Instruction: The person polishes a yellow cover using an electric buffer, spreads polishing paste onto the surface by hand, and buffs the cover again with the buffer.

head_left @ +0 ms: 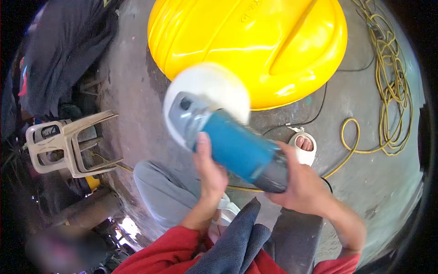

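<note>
A blue power polisher [237,146] with a grey head and a round white pad [210,86] is held up in front of me. My left hand [210,171] is closed on the body just behind the grey head, thumb on top. The dark rear end sits in the grip of my right hand [301,185]. Beyond the tool lies a large glossy yellow moulded piece [255,45]; the pad overlaps its lower left edge in view, and whether they touch I cannot tell. The pad is blurred.
A beige plastic chair [70,144] lies on its side at the left. Coiled yellow hose [392,91] is on the floor at the right, with a dark cable [315,116] near the yellow piece. Dark cloth [59,55] hangs at the upper left.
</note>
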Demonstrator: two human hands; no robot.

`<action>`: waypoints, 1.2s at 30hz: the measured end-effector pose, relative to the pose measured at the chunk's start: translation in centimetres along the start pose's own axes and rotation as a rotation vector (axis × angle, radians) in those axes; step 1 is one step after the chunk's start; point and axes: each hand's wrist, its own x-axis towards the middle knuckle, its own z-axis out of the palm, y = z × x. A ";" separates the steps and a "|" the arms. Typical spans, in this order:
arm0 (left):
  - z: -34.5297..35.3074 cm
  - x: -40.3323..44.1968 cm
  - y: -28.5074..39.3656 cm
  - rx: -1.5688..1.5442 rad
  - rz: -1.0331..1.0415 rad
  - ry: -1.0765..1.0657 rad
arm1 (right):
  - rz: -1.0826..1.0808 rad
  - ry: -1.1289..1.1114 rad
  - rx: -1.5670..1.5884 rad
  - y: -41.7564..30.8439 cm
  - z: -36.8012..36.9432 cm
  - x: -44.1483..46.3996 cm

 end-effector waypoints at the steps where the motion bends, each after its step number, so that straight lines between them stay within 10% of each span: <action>1: 1.2 -0.2 -0.2 0.002 0.016 -0.053 | 0.051 0.101 -0.044 -0.1 -0.7 -1.4; 6: 9.6 2.6 3.4 -0.007 0.100 -0.324 | 0.111 0.468 -0.053 -1.5 -3.7 -3.5; 14: 0.9 -0.7 0.5 0.035 0.003 -0.071 | -0.001 0.093 -0.072 -1.2 -1.5 -2.4; 25: 7.5 5.9 4.8 0.203 0.184 -0.297 | -0.093 0.354 0.262 -1.1 -2.9 0.0; 32: 2.9 0.6 3.4 0.291 0.082 -0.164 | 0.107 -0.070 0.202 -0.2 -1.5 -1.7; 36: 7.9 4.1 5.1 0.296 0.205 -0.288 | -0.081 0.254 0.204 -0.3 -2.2 -1.0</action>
